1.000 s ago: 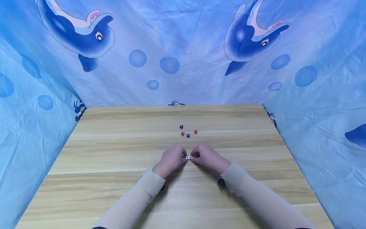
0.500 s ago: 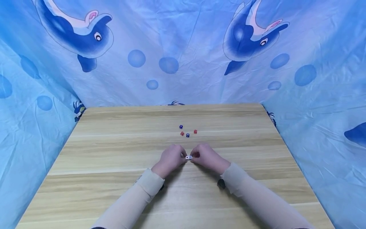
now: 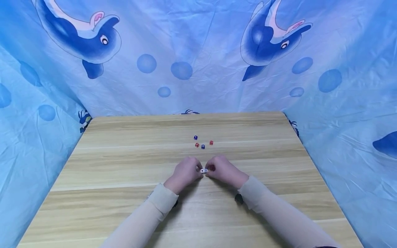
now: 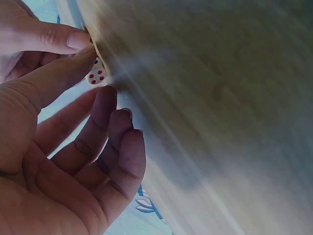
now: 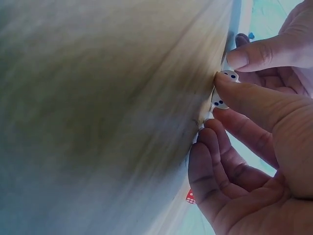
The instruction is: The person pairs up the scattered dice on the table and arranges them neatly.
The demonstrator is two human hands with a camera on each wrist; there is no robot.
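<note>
Two white dice sit side by side at the middle of the table, the left die (image 3: 202, 171) against the right die (image 3: 206, 170). My left hand (image 3: 185, 172) pinches the left one between thumb and index finger; a face with red pips (image 4: 97, 76) shows in the left wrist view. From the other side, my right hand (image 3: 227, 172) pinches the right one, whose blue pips (image 5: 218, 103) show below the thumb in the right wrist view. The other fingers of both hands curve loosely beside the tabletop.
Beyond the hands on the wooden table (image 3: 124, 172) lie two blue dice, a far one (image 3: 195, 137) and a nearer one (image 3: 203, 146). Two red dice, a left one (image 3: 196, 145) and a right one (image 3: 211, 142), lie among them. A blue dolphin-print curtain (image 3: 211, 93) surrounds the table.
The head view has shifted slightly, so everything appears a little further left. Both hands keep the same hold on the two white dice.
</note>
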